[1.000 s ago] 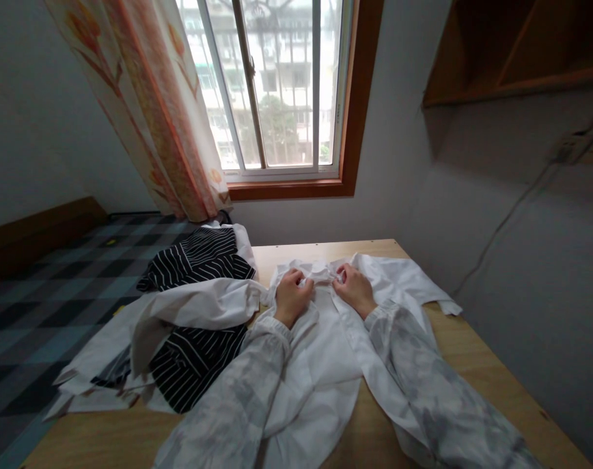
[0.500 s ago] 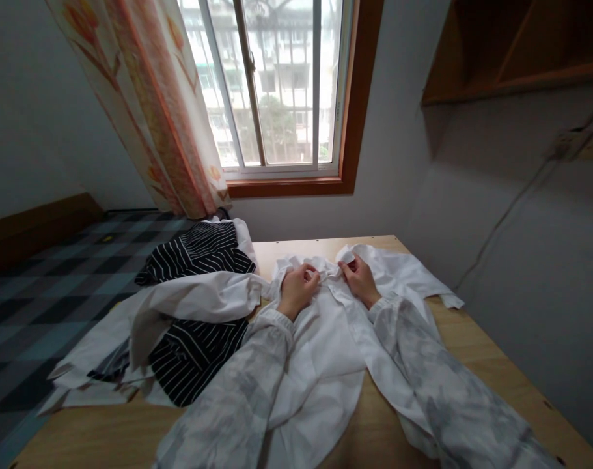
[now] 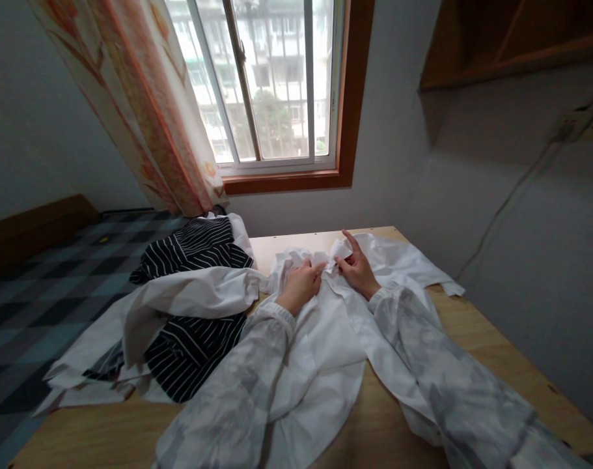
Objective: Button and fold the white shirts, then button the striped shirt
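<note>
White shirt (image 3: 320, 326) lies front-up at the near centre of the wooden table (image 3: 472, 339). Since a second ago both hands have moved closer at its far end: left hand (image 3: 301, 285) and right hand (image 3: 358, 267) now pinch the collar (image 3: 336, 251), raising one flap. Collar work remains in progress. Striped garments (image 3: 193, 251) lie left.

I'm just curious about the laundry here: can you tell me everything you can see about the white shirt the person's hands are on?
The white shirt is a plain, thin, woven-looking garment with a collar, lying spread and rumpled on the wooden table, collar end toward the window. One short sleeve reaches out to the right. The left hand and right hand both pinch the fabric at the collar, lifting a small flap. The person's patterned sleeves lie over its body. Its left edge meets a pile of white and black striped clothes.
</note>
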`<action>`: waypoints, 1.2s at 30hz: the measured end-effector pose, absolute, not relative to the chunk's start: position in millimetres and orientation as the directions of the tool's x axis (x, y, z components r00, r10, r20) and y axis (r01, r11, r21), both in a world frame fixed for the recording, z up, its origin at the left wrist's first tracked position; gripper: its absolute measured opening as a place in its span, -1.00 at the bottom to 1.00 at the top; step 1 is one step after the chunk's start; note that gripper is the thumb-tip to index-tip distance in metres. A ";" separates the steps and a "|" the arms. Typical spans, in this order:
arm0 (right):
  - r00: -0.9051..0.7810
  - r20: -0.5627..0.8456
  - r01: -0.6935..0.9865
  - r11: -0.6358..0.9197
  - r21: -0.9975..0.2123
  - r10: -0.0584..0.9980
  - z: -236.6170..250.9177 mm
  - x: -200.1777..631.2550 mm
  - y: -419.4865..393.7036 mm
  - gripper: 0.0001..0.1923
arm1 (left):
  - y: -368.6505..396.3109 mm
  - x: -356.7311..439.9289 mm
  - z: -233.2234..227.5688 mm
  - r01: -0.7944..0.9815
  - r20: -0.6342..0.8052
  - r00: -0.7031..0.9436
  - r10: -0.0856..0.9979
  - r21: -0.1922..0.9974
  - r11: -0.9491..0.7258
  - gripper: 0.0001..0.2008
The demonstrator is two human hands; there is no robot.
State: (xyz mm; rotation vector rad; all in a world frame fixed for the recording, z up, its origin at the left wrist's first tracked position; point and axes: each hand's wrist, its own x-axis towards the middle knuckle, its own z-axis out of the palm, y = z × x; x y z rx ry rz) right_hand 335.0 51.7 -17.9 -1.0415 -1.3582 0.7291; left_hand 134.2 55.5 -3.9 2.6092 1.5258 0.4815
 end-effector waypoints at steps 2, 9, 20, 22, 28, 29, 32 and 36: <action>0.121 0.446 0.232 0.412 -0.881 0.887 -16.2 335.1 48.6 -0.19 | 56.7 134.6 -5.3 0.835 0.233 0.424 0.875 0.274 -0.477 -0.60; -0.022 0.523 0.425 0.481 -0.767 0.852 -23.0 337.2 55.7 -0.56 | 56.9 133.0 -3.6 0.837 0.278 0.341 0.898 0.344 -0.425 -0.71; 0.024 0.528 0.619 0.402 -0.675 0.849 -30.7 340.0 64.1 -0.79 | 67.8 130.6 -11.0 0.666 0.328 0.615 0.717 0.272 -0.695 -0.33; 0.021 0.537 0.631 0.406 -0.661 0.843 -32.4 340.7 65.5 -0.81 | 70.6 131.0 -15.2 0.672 0.312 0.606 0.732 0.292 -0.681 -0.38; -0.027 0.545 0.612 0.445 -0.654 0.838 -35.6 340.9 68.4 -0.84 | 73.2 131.5 -22.7 0.705 0.400 0.553 0.731 0.243 -0.666 -0.56; -0.028 0.545 0.605 0.449 -0.658 0.838 -35.8 340.8 68.7 -0.85 | 73.3 131.1 -23.1 0.705 0.417 0.533 0.736 0.262 -0.659 -0.59; -0.022 0.550 0.590 0.455 -0.667 0.835 -36.4 340.7 69.4 -0.86 | 73.3 129.4 -22.9 0.665 0.475 0.467 0.746 0.367 -0.651 -0.68; -0.022 0.554 0.564 0.468 -0.680 0.832 -36.4 340.7 70.2 -0.87 | 72.6 127.3 -21.0 0.582 0.538 0.344 0.769 0.521 -0.625 -0.80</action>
